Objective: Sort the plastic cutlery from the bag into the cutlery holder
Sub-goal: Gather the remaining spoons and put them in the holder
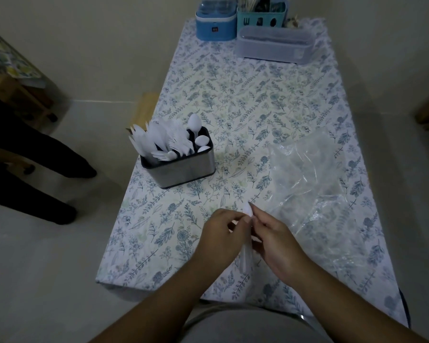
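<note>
A white plastic spoon (247, 209) stands upright between my two hands over the near part of the table, its bowl up and its handle running down between my palms. My left hand (221, 231) pinches it from the left, and my right hand (273, 236) pinches it from the right. The steel cutlery holder (183, 169) stands to the left of the table's middle, filled with white forks, knives and spoons. The clear plastic bag (315, 189) lies crumpled on the right side; what it still contains cannot be made out.
The table (233, 95) has a floral cloth. At its far end stand a blue box (216, 23), a teal caddy (260, 16) and a clear lidded container (274, 43). A person's dark trouser legs (35, 174) stand on the floor to the left.
</note>
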`<state>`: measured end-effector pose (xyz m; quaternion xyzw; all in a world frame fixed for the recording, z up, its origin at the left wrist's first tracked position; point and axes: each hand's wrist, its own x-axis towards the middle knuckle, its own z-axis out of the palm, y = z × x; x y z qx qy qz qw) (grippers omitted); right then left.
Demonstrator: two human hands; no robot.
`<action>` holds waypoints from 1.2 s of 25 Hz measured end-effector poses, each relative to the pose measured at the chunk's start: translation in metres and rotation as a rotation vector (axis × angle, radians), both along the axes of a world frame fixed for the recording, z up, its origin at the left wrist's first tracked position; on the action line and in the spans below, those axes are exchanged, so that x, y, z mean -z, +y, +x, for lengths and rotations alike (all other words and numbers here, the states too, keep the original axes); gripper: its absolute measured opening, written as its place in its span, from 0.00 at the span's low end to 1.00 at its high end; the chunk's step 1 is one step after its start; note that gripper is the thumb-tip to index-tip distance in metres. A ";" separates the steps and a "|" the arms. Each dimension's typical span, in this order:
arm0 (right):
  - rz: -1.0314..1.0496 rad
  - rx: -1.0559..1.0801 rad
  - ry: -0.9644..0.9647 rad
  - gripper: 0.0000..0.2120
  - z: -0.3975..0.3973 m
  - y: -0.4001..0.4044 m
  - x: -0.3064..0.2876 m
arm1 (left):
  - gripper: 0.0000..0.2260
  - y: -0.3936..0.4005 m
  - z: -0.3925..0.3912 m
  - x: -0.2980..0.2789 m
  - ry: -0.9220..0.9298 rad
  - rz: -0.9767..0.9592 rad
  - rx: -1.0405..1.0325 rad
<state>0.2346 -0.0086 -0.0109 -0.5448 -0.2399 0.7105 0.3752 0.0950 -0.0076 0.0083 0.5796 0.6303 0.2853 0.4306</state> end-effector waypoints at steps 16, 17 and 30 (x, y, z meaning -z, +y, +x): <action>0.661 -0.041 -0.294 0.19 -0.078 0.157 -0.113 | 0.10 0.127 -0.070 -0.107 -0.007 0.489 -0.178; 0.673 -0.037 -0.295 0.18 -0.080 0.162 -0.114 | 0.10 0.131 -0.071 -0.109 -0.023 0.500 -0.184; 0.890 -0.072 -0.968 0.09 0.019 0.080 -0.065 | 0.09 0.068 -0.022 -0.050 0.235 0.667 0.139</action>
